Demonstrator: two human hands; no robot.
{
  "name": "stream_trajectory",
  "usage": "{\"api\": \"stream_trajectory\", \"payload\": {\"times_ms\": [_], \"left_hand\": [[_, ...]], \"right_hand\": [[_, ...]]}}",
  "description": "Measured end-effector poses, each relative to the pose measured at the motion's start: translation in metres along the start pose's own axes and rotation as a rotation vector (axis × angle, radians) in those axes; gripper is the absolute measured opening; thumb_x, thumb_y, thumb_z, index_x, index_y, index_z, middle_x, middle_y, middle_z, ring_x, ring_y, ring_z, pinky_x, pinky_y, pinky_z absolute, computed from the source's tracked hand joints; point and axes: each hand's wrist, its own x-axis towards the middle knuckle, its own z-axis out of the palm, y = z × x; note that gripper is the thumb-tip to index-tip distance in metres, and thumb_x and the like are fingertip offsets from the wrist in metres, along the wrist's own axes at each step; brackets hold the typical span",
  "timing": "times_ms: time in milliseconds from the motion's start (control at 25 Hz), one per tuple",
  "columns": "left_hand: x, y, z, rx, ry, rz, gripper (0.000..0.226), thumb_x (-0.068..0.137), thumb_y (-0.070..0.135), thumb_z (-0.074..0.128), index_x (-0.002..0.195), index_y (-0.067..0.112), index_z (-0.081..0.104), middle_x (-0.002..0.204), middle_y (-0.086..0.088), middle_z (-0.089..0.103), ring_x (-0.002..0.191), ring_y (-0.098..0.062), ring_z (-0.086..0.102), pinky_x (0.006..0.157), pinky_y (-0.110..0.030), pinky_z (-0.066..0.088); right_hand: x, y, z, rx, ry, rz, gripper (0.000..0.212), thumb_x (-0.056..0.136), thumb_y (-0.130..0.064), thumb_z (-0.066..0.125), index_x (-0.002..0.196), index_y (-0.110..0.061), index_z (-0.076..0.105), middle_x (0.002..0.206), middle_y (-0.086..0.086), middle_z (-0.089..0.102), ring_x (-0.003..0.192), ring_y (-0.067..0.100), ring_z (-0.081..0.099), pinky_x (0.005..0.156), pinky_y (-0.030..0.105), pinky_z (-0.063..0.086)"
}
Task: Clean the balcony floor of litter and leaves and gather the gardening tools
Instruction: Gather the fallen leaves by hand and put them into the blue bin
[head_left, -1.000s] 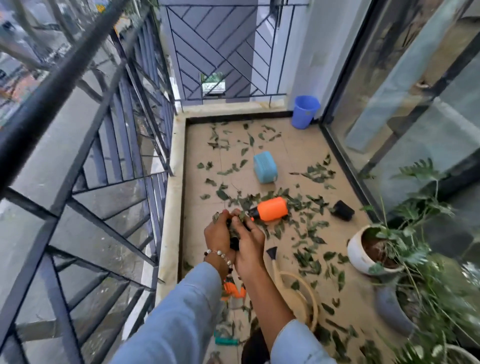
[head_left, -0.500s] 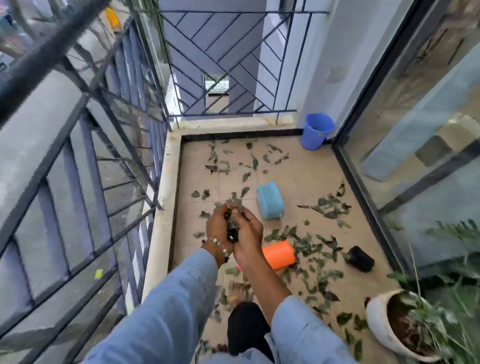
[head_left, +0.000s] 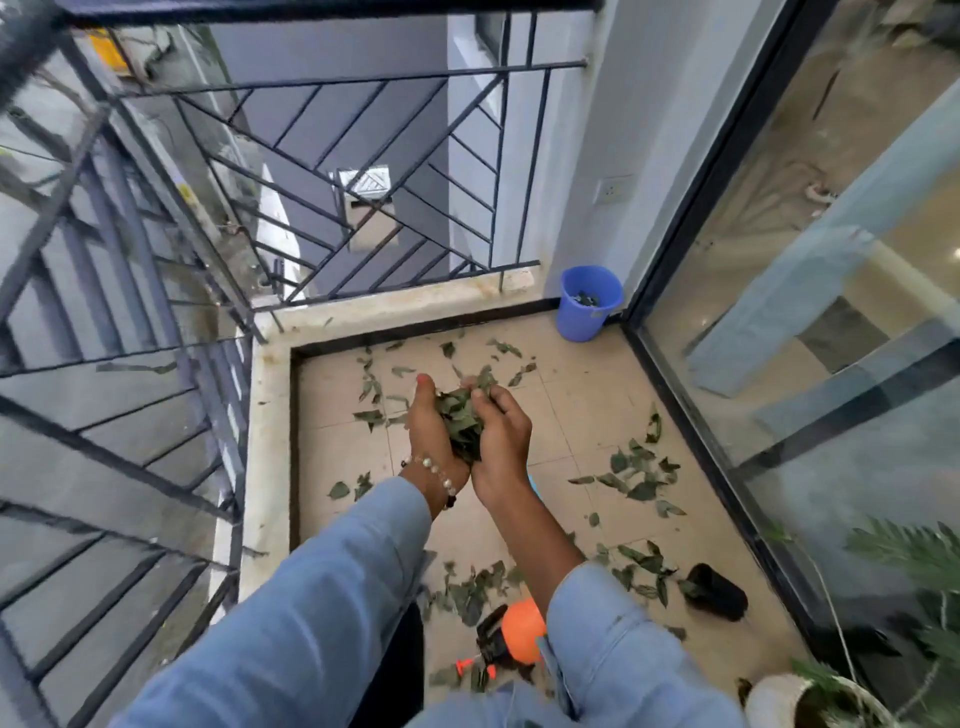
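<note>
My left hand (head_left: 432, 426) and my right hand (head_left: 503, 441) are cupped side by side, palms up, around a bunch of green leaves (head_left: 460, 418), held above the tiled balcony floor (head_left: 587, 415). Loose leaves (head_left: 636, 480) lie scattered over the tiles. A blue bucket (head_left: 589, 302) with some leaves inside stands in the far right corner. An orange spray bottle (head_left: 517, 631) lies on the floor below my right sleeve. A small black pot (head_left: 719, 597) lies on its side near the glass door.
A black metal railing (head_left: 156, 291) runs along the left and far sides above a stone kerb (head_left: 267, 415). A glass sliding door (head_left: 810, 312) bounds the right side. A white potted plant (head_left: 810, 701) stands at the bottom right.
My view has moved forward towards the far corner. My hands, with the leaves between them, have risen and turned palms up. The blue basket is hidden behind my right arm.
</note>
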Motion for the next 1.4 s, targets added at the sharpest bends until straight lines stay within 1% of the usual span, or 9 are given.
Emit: {"api": "stream_trajectory", "payload": {"times_ms": [200,400,560,720,800,960,1160,1280,1400], "left_hand": [[0.122,0.058,0.066,0.104,-0.009,-0.069,0.054,0.101,0.046,0.030,0.093,0.006,0.065,0.079,-0.011,0.072,0.082,-0.025,0.063,0.074,-0.032,0.050],[0.230,0.120,0.135,0.208,-0.020,-0.104,0.031,0.099,0.030,0.042,0.109,0.009,0.063,0.100,-0.011,0.066,0.083,-0.024,0.065,0.073,-0.031,0.053],[0.299,0.138,0.193,0.376,-0.040,-0.131,0.026,0.097,0.021,0.046,0.102,0.008,0.067,0.103,-0.013,0.068,0.087,-0.027,0.063,0.079,-0.033,0.052],[0.368,0.134,0.255,0.506,-0.110,-0.184,0.023,0.094,0.018,0.048,0.090,0.010,0.069,0.091,-0.009,0.069,0.076,-0.023,0.065,0.068,-0.028,0.053],[0.412,0.129,0.292,0.570,-0.101,-0.188,0.023,0.093,0.020,0.049,0.086,0.011,0.069,0.087,-0.008,0.069,0.075,-0.023,0.065,0.071,-0.029,0.054],[0.509,0.106,0.367,0.617,-0.078,-0.264,0.026,0.096,0.025,0.046,0.092,0.011,0.068,0.093,-0.011,0.069,0.082,-0.026,0.065,0.075,-0.032,0.053],[0.599,0.066,0.457,0.709,-0.043,-0.357,0.030,0.097,0.030,0.045,0.089,0.012,0.067,0.090,-0.011,0.070,0.076,-0.025,0.066,0.069,-0.030,0.053],[0.643,0.043,0.496,0.769,-0.031,-0.409,0.033,0.100,0.030,0.042,0.090,0.010,0.066,0.080,-0.009,0.070,0.074,-0.025,0.065,0.065,-0.029,0.051],[0.706,0.005,0.507,0.764,-0.016,-0.438,0.036,0.100,0.033,0.039,0.100,0.009,0.066,0.092,-0.011,0.070,0.083,-0.026,0.066,0.070,-0.031,0.052]], "right_hand": [[0.132,-0.020,0.057,0.007,0.121,-0.102,0.021,0.091,-0.001,0.051,0.094,-0.010,0.069,0.092,0.014,0.069,0.086,0.029,0.066,0.078,0.039,0.057],[0.247,-0.048,0.120,0.031,0.219,-0.137,0.018,0.091,-0.002,0.051,0.092,-0.010,0.067,0.090,0.013,0.068,0.086,0.028,0.064,0.079,0.039,0.055],[0.326,-0.076,0.135,0.118,0.364,-0.128,0.019,0.092,0.000,0.048,0.103,-0.007,0.062,0.096,0.015,0.067,0.086,0.028,0.064,0.081,0.040,0.053],[0.402,-0.109,0.132,0.207,0.456,-0.175,0.020,0.091,0.004,0.046,0.104,-0.008,0.056,0.098,0.013,0.067,0.091,0.029,0.064,0.084,0.041,0.053],[0.458,-0.126,0.126,0.237,0.510,-0.195,0.021,0.090,0.004,0.047,0.100,-0.012,0.056,0.101,0.014,0.066,0.095,0.031,0.063,0.089,0.045,0.052],[0.567,-0.160,0.103,0.268,0.587,-0.180,0.029,0.090,0.004,0.047,0.095,-0.018,0.066,0.105,0.017,0.067,0.095,0.031,0.063,0.090,0.043,0.051],[0.685,-0.204,0.059,0.303,0.725,-0.069,0.017,0.085,-0.011,0.059,0.097,-0.015,0.070,0.107,0.014,0.069,0.106,0.034,0.063,0.098,0.046,0.049],[0.735,-0.218,0.032,0.335,0.719,-0.025,0.019,0.091,-0.006,0.052,0.097,-0.013,0.069,0.100,0.014,0.070,0.096,0.029,0.065,0.091,0.042,0.052],[0.788,-0.211,0.000,0.392,0.702,0.023,0.023,0.093,-0.003,0.048,0.106,-0.007,0.067,0.104,0.017,0.070,0.098,0.032,0.065,0.092,0.043,0.050]]}}
